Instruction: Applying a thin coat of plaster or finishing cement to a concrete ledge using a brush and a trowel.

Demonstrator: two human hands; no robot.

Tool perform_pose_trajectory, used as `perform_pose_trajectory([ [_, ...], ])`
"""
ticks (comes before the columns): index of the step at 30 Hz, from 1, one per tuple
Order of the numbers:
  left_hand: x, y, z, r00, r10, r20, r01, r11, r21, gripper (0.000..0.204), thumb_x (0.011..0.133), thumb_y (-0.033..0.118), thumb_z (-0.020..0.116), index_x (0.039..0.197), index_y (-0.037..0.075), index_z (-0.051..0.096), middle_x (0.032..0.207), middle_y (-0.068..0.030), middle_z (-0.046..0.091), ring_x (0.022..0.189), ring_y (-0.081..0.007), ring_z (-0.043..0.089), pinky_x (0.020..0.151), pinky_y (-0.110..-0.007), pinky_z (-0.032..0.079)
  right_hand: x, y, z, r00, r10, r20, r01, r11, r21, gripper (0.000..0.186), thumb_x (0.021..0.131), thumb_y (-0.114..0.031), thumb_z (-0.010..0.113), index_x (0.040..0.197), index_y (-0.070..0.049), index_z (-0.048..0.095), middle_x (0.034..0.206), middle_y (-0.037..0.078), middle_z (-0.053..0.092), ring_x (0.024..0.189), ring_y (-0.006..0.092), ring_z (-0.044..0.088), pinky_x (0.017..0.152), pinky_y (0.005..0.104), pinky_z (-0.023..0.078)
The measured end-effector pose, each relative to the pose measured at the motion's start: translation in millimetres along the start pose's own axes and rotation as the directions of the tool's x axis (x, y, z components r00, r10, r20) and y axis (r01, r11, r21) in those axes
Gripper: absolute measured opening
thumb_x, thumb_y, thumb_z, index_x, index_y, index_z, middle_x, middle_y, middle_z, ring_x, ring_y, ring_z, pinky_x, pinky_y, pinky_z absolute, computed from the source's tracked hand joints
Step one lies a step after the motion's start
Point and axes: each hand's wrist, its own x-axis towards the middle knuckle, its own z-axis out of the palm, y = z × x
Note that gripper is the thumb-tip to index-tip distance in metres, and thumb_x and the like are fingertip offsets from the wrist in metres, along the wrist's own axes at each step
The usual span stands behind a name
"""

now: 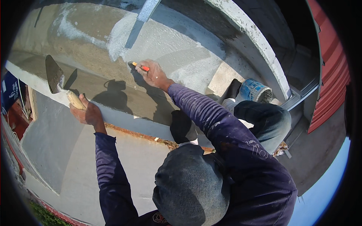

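Note:
In my left hand is a pointed trowel, gripped by its wooden handle. The dark metal blade tilts upward above the ledge's outer edge, with grey mortar stuck near its neck. My right hand is closed around a small tool with a yellow and red handle. The tool's dark tip is close to the cement surface; its exact kind is hard to make out. Under and beyond this hand lies wet grey cement, smooth and shiny, with a rough pale patch at its left.
A blue and white bucket with grey mortar stands beside my dark shoe. A curved concrete rim runs along the right. A metal bar juts in from the top. Red corrugated sheeting is at far right.

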Motion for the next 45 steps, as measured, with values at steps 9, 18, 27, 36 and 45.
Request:
perform_pose_trajectory([
  [9, 7, -22, -7, 0.994, 0.076, -0.074, -0.071, 0.994, 0.079, 0.053, 0.089, 0.044, 0.071, 0.121, 0.004, 0.058, 0.109, -0.0162, 0.066, 0.101, -0.0363, 0.064, 0.087, -0.046, 0.049, 21, 55, -136, 0.699, -0.039, -0.715, -0.182, 0.956, -0.23, 0.017, 0.081, -0.001, 0.067, 0.097, -0.007, 0.068, 0.094, 0.014, 0.068, 0.088, 0.0294, 0.065, 0.081, 0.0397, 0.051],
  [18, 3, -2, -8, 0.997, -0.059, 0.046, 0.057, 0.998, 0.041, 0.054, 0.091, 0.041, 0.069, 0.124, 0.0, 0.055, 0.117, -0.0197, 0.062, 0.108, -0.0388, 0.059, 0.092, -0.047, 0.046, -22, -4, -15, 0.995, -0.1, -0.031, 0.1, 0.995, -0.001, 0.012, 0.088, -0.011, 0.064, 0.1, -0.01, 0.067, 0.095, 0.015, 0.063, 0.095, 0.0364, 0.06, 0.085, 0.042, 0.048],
  [27, 6, -15, -11, 1.0, 0.022, -0.009, -0.021, 0.995, 0.093, 0.055, 0.092, 0.045, 0.066, 0.122, 0.0, 0.055, 0.11, -0.0195, 0.063, 0.103, -0.0392, 0.061, 0.088, -0.048, 0.047, -5, 60, -141, 0.738, -0.101, -0.667, -0.09, 0.965, -0.246, 0.02, 0.08, 0.0, 0.067, 0.098, -0.008, 0.067, 0.094, 0.013, 0.069, 0.091, 0.0329, 0.065, 0.082, 0.0404, 0.051],
  [36, 3, -4, -11, 0.998, 0.039, 0.038, -0.042, 0.996, 0.082, 0.054, 0.092, 0.044, 0.068, 0.118, -0.002, 0.057, 0.106, -0.021, 0.062, 0.098, -0.0407, 0.062, 0.084, -0.049, 0.048, -56, -4, -11, 0.99, -0.025, 0.136, 0.025, 1.0, 0.007, 0.011, 0.091, -0.013, 0.06, 0.099, -0.006, 0.064, 0.095, 0.017, 0.066, 0.091, 0.0381, 0.062, 0.083, 0.0443, 0.05],
  [45, 10, -22, -6, 0.999, 0.046, 0.014, -0.048, 0.984, 0.17, 0.055, 0.092, 0.049, 0.066, 0.11, -0.003, 0.057, 0.102, -0.0202, 0.062, 0.094, -0.0406, 0.062, 0.08, -0.049, 0.048, -125, 103, -201, 0.616, 0.188, -0.765, -0.314, 0.949, -0.02, 0.014, 0.084, -0.001, 0.067, 0.097, -0.007, 0.069, 0.086, 0.011, 0.069, 0.079, 0.0263, 0.068, 0.074, 0.0341, 0.052],
])
